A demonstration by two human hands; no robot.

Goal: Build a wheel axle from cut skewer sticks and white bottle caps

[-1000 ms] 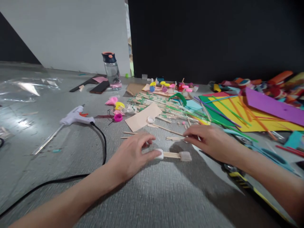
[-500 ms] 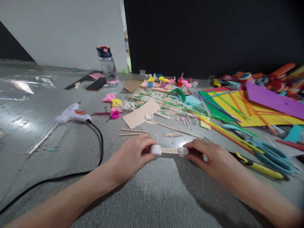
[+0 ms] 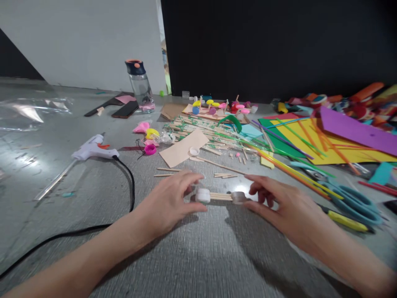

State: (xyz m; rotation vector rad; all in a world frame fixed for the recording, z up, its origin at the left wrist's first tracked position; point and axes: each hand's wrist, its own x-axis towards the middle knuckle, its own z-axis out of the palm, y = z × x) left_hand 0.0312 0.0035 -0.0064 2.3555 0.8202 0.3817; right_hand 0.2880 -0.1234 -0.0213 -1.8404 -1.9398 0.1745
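Stick-and-cap axle (image 3: 221, 196) lies on the near tabletop (image 3: 198, 256), each bottle cap pinched by fingertips: left hand (image 3: 169, 200) on the white cap, right hand (image 3: 281, 203) on the other. It looks light, with brittle glued joints; best gripped by the caps.

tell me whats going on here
A person works at a grey table strewn with craft supplies. The left hand pinches a white cap at one end of a short bundle of wooden sticks; the right hand touches the cap at the other end. A glue gun lies to the left, scissors to the right.
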